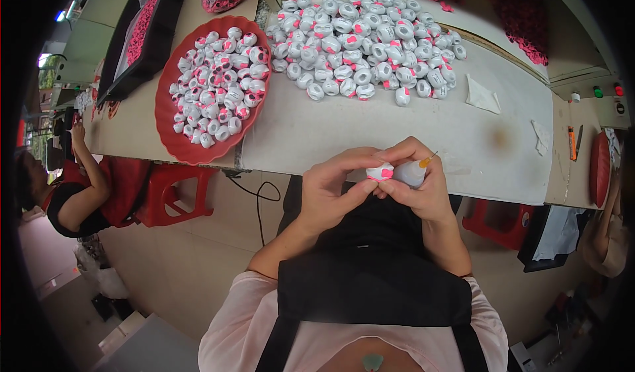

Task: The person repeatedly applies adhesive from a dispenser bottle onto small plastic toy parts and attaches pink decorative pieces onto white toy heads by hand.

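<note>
Just past the near edge of the bench, both hands meet around a small rounded white piece with a pink bow (380, 172). My left hand (325, 190) is closed, pinching the piece between thumb and fingers. My right hand (430, 196) has its thumb and fingertips at the other side of the piece. Tucked in that same hand is a small translucent squeeze bottle (411, 173) with an orange collar and a thin needle tip, tilted up and to the right. The fingers partly cover both things.
A big heap of similar white pieces (360, 44) lies on the bench (423, 134). More fill a red scalloped tray (182, 150) at left. A white cloth (483, 94) and an orange cutter (572, 143) lie rightward. A co-worker (83, 186) sits at left by a red stool (175, 193).
</note>
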Action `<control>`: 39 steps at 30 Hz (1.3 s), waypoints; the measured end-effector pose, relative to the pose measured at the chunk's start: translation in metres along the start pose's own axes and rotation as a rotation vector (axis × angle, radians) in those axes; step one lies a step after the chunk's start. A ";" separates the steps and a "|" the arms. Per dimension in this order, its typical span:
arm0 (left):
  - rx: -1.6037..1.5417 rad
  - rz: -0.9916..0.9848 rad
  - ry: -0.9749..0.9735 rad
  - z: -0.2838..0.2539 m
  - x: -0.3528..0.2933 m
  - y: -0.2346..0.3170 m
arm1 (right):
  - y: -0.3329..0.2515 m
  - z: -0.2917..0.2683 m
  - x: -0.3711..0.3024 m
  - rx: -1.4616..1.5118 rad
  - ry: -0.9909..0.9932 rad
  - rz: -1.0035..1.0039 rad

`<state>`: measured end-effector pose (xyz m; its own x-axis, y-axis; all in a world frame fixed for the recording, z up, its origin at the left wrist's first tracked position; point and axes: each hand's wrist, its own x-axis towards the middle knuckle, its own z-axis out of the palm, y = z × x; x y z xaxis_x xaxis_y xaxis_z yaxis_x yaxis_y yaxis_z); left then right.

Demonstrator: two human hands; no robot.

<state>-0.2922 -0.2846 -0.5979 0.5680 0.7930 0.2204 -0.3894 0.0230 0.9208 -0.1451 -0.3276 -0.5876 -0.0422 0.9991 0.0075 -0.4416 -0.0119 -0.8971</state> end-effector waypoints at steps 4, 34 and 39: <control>-0.120 -0.116 0.057 0.004 -0.002 0.004 | -0.001 0.000 -0.001 0.027 0.010 0.024; -0.198 0.021 -0.079 0.000 0.000 -0.002 | -0.005 0.000 -0.011 0.050 -0.026 0.086; 0.278 0.138 0.014 -0.030 0.006 0.023 | -0.001 0.021 0.008 0.033 0.027 0.087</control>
<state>-0.3193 -0.2606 -0.5851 0.5126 0.7855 0.3466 -0.2473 -0.2515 0.9357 -0.1636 -0.3207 -0.5778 -0.0579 0.9949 -0.0825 -0.4668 -0.1001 -0.8787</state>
